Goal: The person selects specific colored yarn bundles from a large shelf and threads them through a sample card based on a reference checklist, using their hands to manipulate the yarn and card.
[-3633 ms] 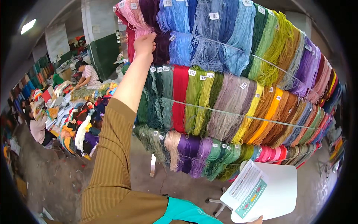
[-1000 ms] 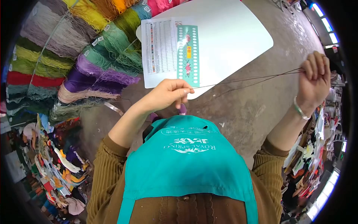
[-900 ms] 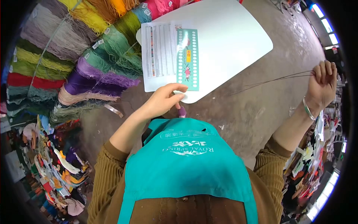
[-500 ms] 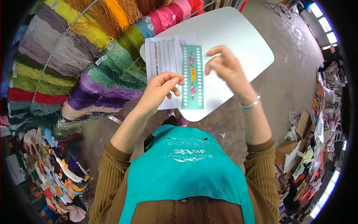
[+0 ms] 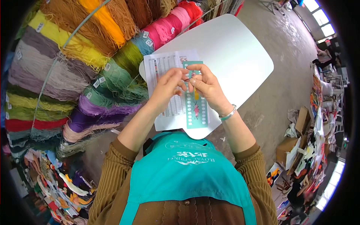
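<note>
Head cam is looking straight down at both hands, which meet over a teal card (image 5: pixel 195 108) with rows of white holes. My left hand (image 5: pixel 167 88) and right hand (image 5: pixel 207 85) are fingertip to fingertip, both pinched tight around a thin dark thread (image 5: pixel 186 80). Honestly the thread is so fine I can only catch a tiny loop of it between the fingers, right above the top end of the card. Can't tell if it actually passes through a hole.

The card lies on a printed sheet (image 5: pixel 165 71) with columns of numbers, and both sit on a white tabletop (image 5: pixel 232 45), close to its near-left edge. There's a silver bracelet (image 5: pixel 228 113) on the right wrist.

Just left of the table is a big rack of yarn hanks (image 5: pixel 75 67) in green, purple, yellow, orange, pink and grey, each with a little white tag. The green and purple ones hang nearly touching the table edge. Teal apron (image 5: pixel 187 168) and brown ribbed sleeves fill the bottom of the view. Cardboard boxes and clutter (image 5: pixel 300 142) sit on the concrete floor off to the right.
</note>
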The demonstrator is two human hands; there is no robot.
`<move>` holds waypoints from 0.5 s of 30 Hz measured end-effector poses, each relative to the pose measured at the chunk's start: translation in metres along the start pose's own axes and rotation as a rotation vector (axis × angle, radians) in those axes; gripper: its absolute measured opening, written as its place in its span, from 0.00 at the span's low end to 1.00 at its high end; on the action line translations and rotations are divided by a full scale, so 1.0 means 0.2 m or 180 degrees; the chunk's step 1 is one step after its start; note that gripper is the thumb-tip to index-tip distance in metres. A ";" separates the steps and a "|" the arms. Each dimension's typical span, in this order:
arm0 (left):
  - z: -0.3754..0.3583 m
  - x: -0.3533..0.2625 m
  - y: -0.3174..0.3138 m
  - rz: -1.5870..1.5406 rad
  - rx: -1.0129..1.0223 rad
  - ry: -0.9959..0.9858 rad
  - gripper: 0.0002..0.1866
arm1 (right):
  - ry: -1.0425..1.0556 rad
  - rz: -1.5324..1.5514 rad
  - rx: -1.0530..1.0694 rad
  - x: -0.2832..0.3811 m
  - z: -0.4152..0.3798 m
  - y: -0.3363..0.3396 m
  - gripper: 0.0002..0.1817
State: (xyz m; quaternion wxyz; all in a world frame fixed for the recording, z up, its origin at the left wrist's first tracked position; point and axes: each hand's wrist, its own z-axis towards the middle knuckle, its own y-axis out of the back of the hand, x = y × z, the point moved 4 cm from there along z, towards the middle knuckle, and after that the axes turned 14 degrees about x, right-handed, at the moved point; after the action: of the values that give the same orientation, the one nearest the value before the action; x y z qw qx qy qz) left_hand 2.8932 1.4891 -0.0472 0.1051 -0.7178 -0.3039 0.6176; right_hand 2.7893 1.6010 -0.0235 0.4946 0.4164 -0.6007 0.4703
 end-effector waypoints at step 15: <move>0.17 0.06 0.17 0.0721 -0.0165 0.0247 0.08 | 0.0265 -0.1188 -0.1242 -0.15 0.14 0.06 0.05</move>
State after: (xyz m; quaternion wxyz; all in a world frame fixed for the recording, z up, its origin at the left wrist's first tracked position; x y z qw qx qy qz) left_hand 2.8716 1.4617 -0.0815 0.0277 -0.7734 -0.2325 0.5892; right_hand 2.7770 1.5769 -0.0568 0.6679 0.3970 -0.5719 0.2631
